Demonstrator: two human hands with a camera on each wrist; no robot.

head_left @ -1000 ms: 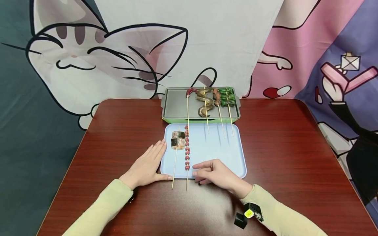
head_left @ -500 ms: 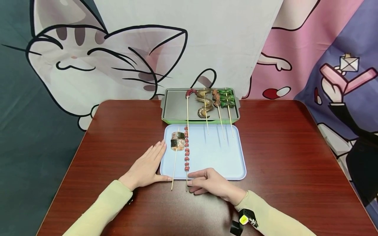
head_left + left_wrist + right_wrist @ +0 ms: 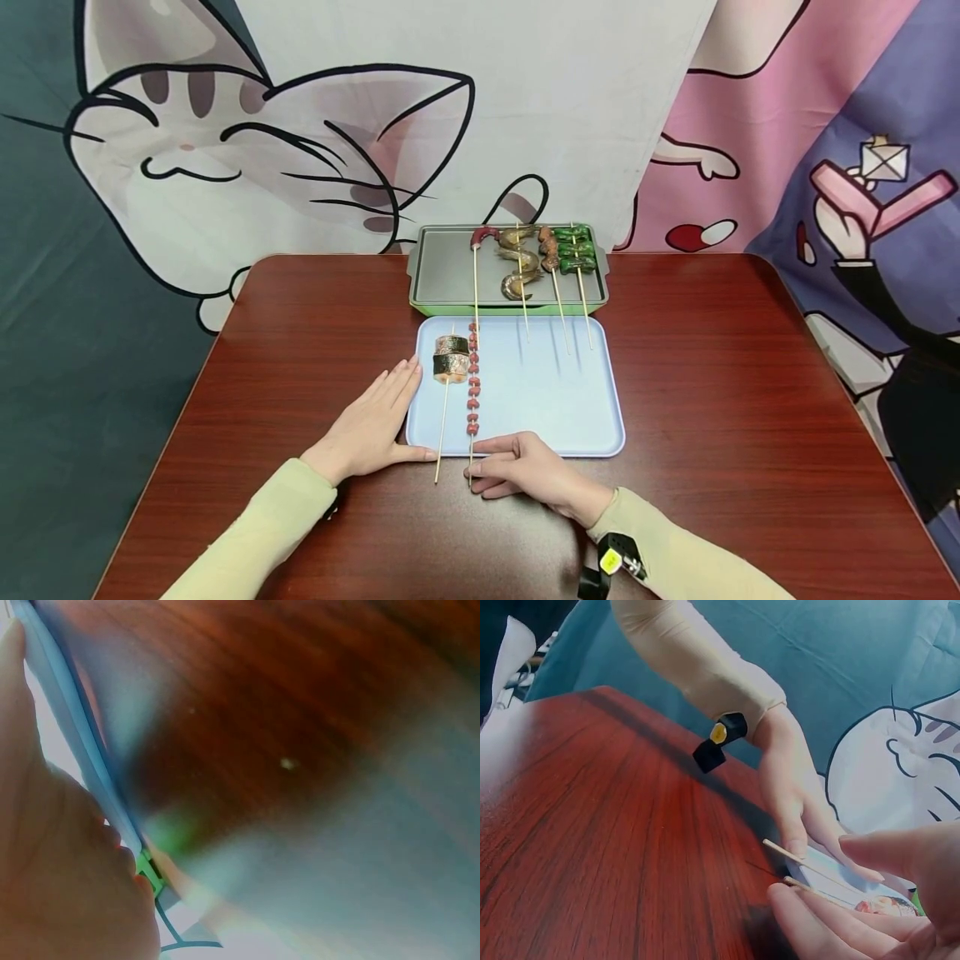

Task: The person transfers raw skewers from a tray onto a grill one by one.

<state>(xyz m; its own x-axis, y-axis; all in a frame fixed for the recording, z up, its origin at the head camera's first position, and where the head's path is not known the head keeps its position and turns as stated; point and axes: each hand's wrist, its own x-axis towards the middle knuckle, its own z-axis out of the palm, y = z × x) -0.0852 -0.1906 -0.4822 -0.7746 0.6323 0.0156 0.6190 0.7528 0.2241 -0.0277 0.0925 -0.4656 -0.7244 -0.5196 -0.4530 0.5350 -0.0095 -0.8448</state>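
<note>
Pan (image 3: 446, 271), upper ctr: 4 skewers (image 3: 522, 261); tray (image 3: 551, 392), mid-frame: prob. 2 left. L hand (image 3: 371, 427): fingers straight; R hand (image 3: 531, 473): at red skewer (image 3: 474, 382), grip unclear.

A dark red wooden table (image 3: 712, 375) with a glossy top stands before a printed backdrop (image 3: 585, 108): dark teal at the left, then a large smiling cat (image 3: 191, 150) on white, then pink and violet bearing an envelope (image 3: 885, 160). Soft glare (image 3: 517, 525) lies on the tabletop's near part.
</note>
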